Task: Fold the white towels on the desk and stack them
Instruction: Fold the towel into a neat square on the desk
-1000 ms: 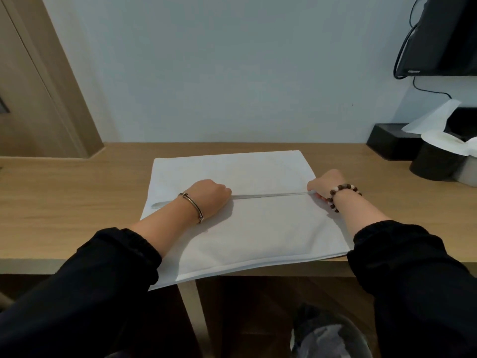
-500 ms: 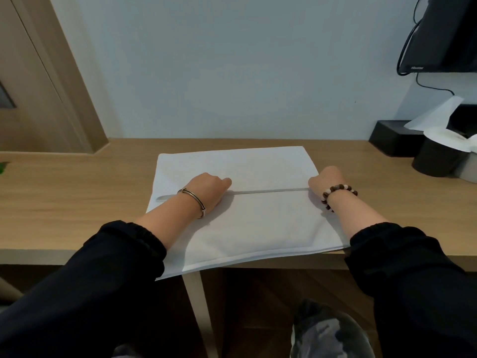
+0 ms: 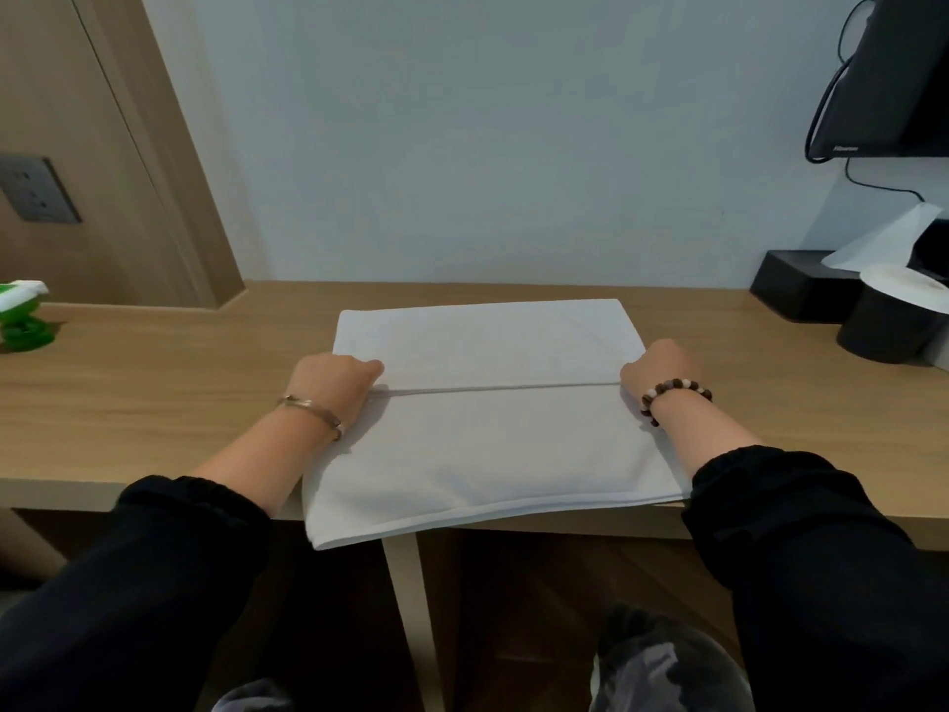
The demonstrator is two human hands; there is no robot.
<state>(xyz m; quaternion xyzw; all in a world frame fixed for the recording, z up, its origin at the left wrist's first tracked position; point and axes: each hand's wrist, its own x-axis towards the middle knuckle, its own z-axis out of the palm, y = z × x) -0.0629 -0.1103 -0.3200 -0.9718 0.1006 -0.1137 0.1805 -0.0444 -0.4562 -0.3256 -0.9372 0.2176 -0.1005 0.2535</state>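
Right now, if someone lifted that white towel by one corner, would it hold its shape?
Probably not: the white cloth towel looks floppy, its edge straight only where the left hand and right hand pinch it taut. Likely light; its thin near corner overhangs the wooden desk.

Matt white cloth towel (image 3: pixel 482 444) (smooth) on wood-grain desk (image 3: pixel 154 403).

Left hand (image 3: pixel 334 375) — fingers curled, knuckles up, gripping one end of the towel (image 3: pixel 488 444) fold. Right hand (image 3: pixel 660 367) — likewise curled on the opposite end. Forearms extended forward, well apart.
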